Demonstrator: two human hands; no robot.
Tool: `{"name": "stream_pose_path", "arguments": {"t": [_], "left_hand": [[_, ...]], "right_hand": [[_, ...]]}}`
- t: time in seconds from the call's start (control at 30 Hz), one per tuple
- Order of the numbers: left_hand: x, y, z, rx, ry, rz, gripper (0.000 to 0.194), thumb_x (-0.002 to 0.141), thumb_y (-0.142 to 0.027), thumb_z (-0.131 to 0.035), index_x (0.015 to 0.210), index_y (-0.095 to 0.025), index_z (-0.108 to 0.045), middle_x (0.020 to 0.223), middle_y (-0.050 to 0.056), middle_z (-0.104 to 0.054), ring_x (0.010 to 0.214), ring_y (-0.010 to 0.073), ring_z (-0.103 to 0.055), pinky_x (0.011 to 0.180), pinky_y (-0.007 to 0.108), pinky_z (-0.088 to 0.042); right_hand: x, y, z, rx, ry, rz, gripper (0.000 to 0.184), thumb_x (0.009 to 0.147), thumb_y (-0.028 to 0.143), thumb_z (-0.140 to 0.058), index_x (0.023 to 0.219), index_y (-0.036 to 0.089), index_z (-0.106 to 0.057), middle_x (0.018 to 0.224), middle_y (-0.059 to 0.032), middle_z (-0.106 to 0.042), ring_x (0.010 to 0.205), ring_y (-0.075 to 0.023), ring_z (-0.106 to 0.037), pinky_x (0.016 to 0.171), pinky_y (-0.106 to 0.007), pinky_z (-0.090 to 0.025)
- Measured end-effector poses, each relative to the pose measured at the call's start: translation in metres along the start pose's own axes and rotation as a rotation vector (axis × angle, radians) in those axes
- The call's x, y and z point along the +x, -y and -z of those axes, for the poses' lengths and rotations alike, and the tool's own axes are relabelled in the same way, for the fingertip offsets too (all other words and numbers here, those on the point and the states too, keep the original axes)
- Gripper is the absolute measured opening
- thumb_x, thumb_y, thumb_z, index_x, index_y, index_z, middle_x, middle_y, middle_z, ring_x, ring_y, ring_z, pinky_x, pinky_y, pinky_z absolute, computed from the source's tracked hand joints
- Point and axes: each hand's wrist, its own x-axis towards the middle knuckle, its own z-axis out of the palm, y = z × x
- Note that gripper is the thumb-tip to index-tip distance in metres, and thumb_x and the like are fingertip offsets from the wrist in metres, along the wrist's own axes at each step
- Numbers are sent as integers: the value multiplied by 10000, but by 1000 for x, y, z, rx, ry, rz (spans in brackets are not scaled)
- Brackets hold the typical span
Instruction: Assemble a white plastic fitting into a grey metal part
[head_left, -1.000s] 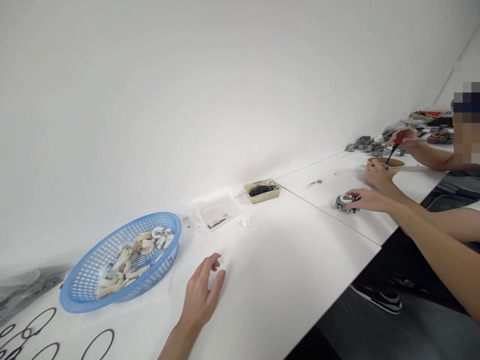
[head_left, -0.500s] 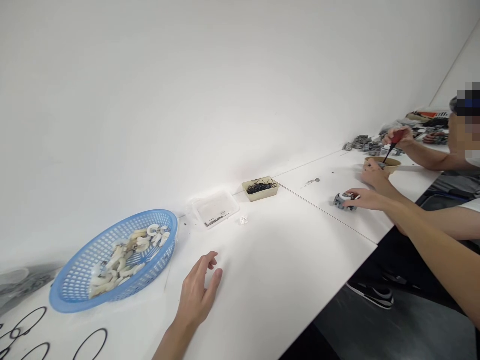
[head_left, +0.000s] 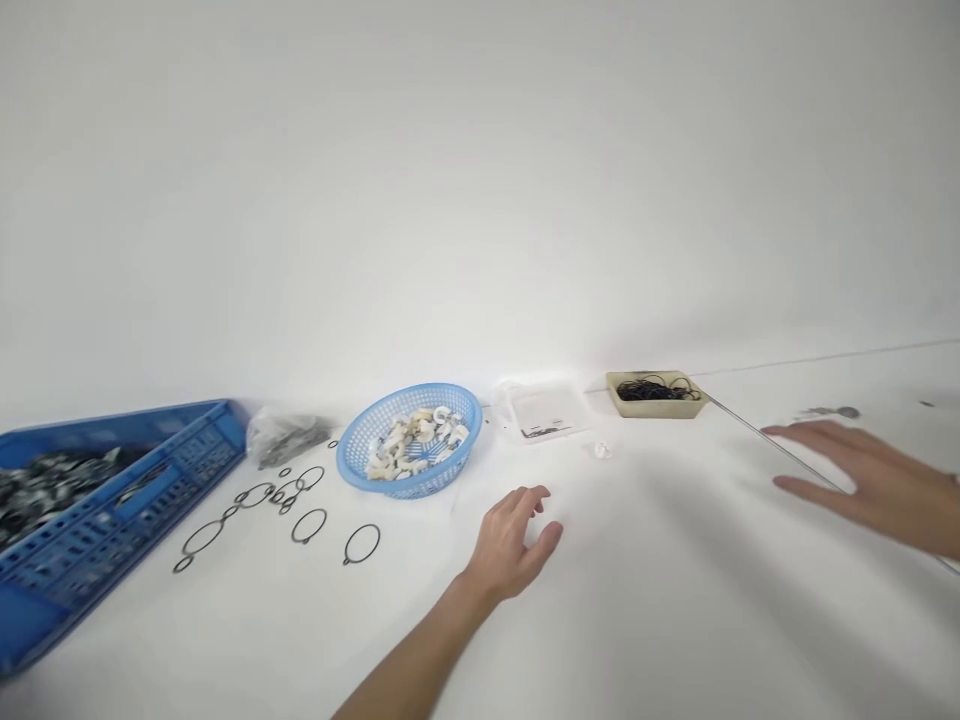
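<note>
My left hand (head_left: 516, 538) rests on the white table (head_left: 645, 610) with its fingers loosely spread and nothing in it. It lies just in front of a round blue basket (head_left: 358, 462) filled with white C-shaped pieces (head_left: 416, 440). My right hand (head_left: 862, 478) hovers low over the table at the right, fingers stretched out flat and empty, slightly blurred. It is near the seam between two tabletops (head_left: 750, 425).
Several black rings (head_left: 300, 512) lie loose left of the basket. A blue crate (head_left: 112, 500) with grey parts stands at far left, with a plastic bag (head_left: 285, 435) beside it. At the wall stand a clear tray (head_left: 544, 410) and a beige tray (head_left: 656, 392) of black rings.
The view has swung left, bringing the crate and rings into sight. My right hand has left the grey part on the neighbouring table and come back empty. The other person is out of view.
</note>
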Motion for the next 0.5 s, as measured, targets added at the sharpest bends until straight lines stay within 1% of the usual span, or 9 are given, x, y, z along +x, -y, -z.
{"name": "stream_pose_path", "arguments": {"t": [0.07,0.13,0.2,0.27,0.33,0.37,0.43,0.5], "left_hand": [[-1,0,0,14,-29,-7,322,995,-439,-455,1214,-220,-542,989,51,-656,886,184,-617,777,315,-490],[-3,1,-1,30,-67,-17,320,972,-433,-493,1201,-217,-552,970,44,-666,856,176,-626,750,302,-492],[-3,2,-4,51,-115,-31,327,950,-437,-519,1179,-208,-566,936,38,-675,812,164,-632,723,291,-495],[-2,3,-6,79,-171,-47,324,934,-442,-523,1135,-195,-586,884,34,-679,757,151,-633,700,284,-499],[-2,1,-6,117,-223,-73,317,918,-446,-519,1075,-185,-606,830,34,-679,704,143,-633,671,284,-495],[-2,0,-5,139,-244,-89,315,907,-448,-521,1048,-183,-615,811,36,-681,683,142,-634,652,284,-489],[-4,-6,1,182,-275,-132,310,880,-454,-532,997,-183,-627,760,34,-678,635,140,-627,598,283,-462],[-10,-11,15,239,-287,-209,298,863,-446,-542,972,-184,-633,718,28,-671,603,140,-616,563,284,-442]], "right_hand": [[2,47,-16,20,119,93,705,827,754,-546,1425,382,-518,1441,-54,-519,1314,-337,-508,1081,-492,-444],[6,94,-29,36,187,145,675,842,750,-534,1441,443,-477,1473,-8,-486,1302,-353,-518,1027,-521,-496],[12,136,-39,84,230,220,635,863,738,-524,1436,472,-466,1488,25,-464,1293,-332,-535,980,-478,-545],[21,167,-49,136,279,265,592,901,714,-491,1446,488,-436,1495,49,-452,1295,-288,-542,950,-420,-571],[30,187,-63,181,299,304,572,924,692,-472,1448,466,-439,1485,41,-464,1300,-265,-541,939,-384,-578],[32,191,-72,202,294,324,569,930,683,-468,1444,442,-455,1475,26,-477,1306,-265,-536,938,-379,-578],[34,192,-93,238,273,363,558,936,668,-462,1426,402,-489,1448,2,-510,1320,-273,-525,940,-380,-577],[31,183,-113,269,242,363,527,942,658,-446,1393,396,-517,1419,2,-540,1310,-271,-535,921,-380,-585]]}}
